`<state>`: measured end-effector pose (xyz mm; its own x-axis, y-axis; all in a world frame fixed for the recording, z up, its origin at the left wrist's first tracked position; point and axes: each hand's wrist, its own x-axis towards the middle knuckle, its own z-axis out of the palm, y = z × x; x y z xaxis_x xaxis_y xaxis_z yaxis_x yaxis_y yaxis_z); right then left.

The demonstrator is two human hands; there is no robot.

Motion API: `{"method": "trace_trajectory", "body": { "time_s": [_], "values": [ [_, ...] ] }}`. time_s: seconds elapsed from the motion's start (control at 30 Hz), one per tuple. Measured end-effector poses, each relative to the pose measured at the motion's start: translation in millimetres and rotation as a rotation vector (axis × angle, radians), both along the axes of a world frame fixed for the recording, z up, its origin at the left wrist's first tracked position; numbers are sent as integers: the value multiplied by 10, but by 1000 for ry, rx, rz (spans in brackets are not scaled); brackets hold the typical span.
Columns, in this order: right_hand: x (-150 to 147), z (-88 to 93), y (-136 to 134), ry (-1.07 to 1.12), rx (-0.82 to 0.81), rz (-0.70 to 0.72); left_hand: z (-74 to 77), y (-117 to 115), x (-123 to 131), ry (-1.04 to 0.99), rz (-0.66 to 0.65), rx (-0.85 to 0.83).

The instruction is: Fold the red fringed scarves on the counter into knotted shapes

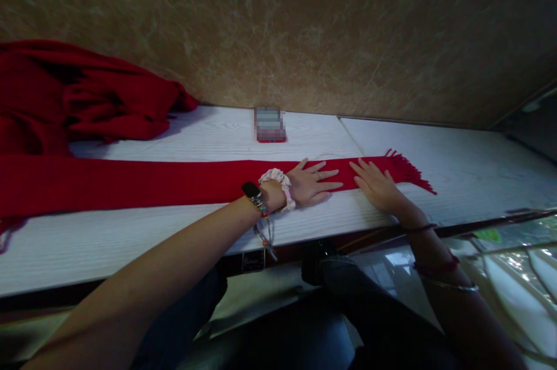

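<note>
A long red scarf (165,184) lies stretched in a flat strip along the white counter, its fringed end at the right. My left hand (311,181) rests on the scarf right of the middle, fingers spread and pointing right. Just to its right, my right hand (376,184) lies palm down, with its fingertips on the scarf near the fringe and the rest over the near edge. Both hands are open and grip nothing. A white scrunchie (278,178) and a dark watch (252,191) are on my left wrist.
Bunched red cloth (117,103) is heaped at the back left. A phone (270,124) lies by the brown marbled wall (304,28). The white wood-grain counter (152,242) has a seam toward the right. Clear plastic-wrapped items (513,277) are at the lower right.
</note>
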<state>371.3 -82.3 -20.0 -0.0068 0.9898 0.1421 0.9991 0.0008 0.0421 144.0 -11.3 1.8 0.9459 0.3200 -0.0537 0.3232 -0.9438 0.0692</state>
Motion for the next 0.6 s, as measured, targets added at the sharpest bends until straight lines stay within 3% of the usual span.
{"method": "trace_trajectory", "body": {
  "time_s": [0.2,0.3,0.43,0.5,0.6],
  "values": [
    [577,0,-80,15,-30,-306,-28,21,-15,-39,-11,-10],
    [735,19,-93,13,66,-341,-56,36,-11,-37,-9,-11],
    [770,130,-98,33,225,-67,-68,36,-10,-50,-21,17],
    [751,197,-108,55,212,100,-53,25,-13,-51,-12,14],
    [732,253,-125,41,155,216,-24,10,-16,-56,-5,-5]
  ]
}}
